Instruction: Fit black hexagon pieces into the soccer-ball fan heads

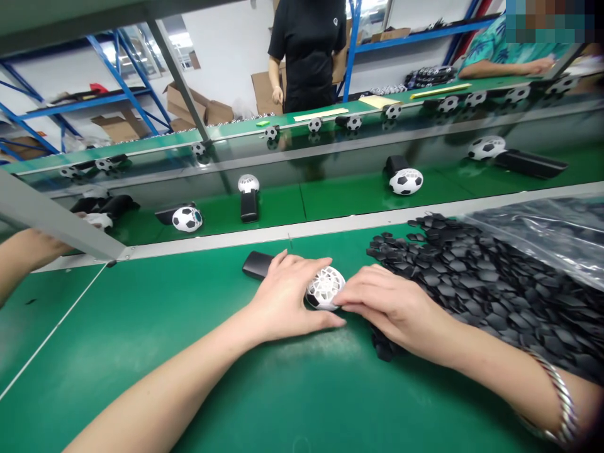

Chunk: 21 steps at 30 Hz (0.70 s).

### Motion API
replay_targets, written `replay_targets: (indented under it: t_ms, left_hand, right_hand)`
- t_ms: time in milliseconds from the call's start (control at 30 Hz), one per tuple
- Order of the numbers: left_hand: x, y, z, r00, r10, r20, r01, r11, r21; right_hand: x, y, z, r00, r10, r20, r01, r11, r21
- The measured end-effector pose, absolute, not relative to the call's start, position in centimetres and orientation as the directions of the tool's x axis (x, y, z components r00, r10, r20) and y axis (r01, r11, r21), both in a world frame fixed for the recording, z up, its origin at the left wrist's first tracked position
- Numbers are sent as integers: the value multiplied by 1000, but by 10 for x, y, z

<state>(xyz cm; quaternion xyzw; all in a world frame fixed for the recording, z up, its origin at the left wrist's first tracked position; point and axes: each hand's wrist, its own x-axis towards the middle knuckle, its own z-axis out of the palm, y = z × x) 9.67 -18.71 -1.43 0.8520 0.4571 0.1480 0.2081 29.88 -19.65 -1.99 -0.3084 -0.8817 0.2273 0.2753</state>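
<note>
My left hand point(287, 296) is wrapped round a device with a white soccer-ball head point(326, 287) and a black handle point(257, 265), which lies on the green work surface. The head shows a white openwork lattice with black patches low on its side. My right hand point(394, 308) pinches at the right side of the head, thumb and fingers pressed together. Whatever sits between those fingertips is hidden. Right beside that hand spreads a large heap of small black flat pieces point(491, 296).
Beyond a pale rail point(264, 240), a green conveyor belt point(325, 198) carries several similar soccer-ball devices point(406, 180). A clear plastic bag point(542, 229) lies over the heap. At left, a co-worker's hand point(42, 245) reaches behind a grey post point(56, 207). A person in black point(309, 56) stands opposite.
</note>
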Motion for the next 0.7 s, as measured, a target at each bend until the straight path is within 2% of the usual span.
replay_targets:
  t_ms: [67,167,433,700]
  left_hand:
    - [101,-188,-16,487,869,84,745,-464,480]
    - [105,-190,-19,460,881,110,759,-454,467]
    - [106,-191,-17,489,858,158,704,-495,510]
    - [100,-190,-18,562,811,160,654,-555,515]
  right_hand:
    - [296,-194,-23,-626,682,378,423,704,-570]
    - [293,-191,-28,-538,756,373,439,629,-642]
    - [289,-193,-37,-451,870,201,313,365,-877]
    - [288,-195,-43,-423,871,250,321,402,-858]
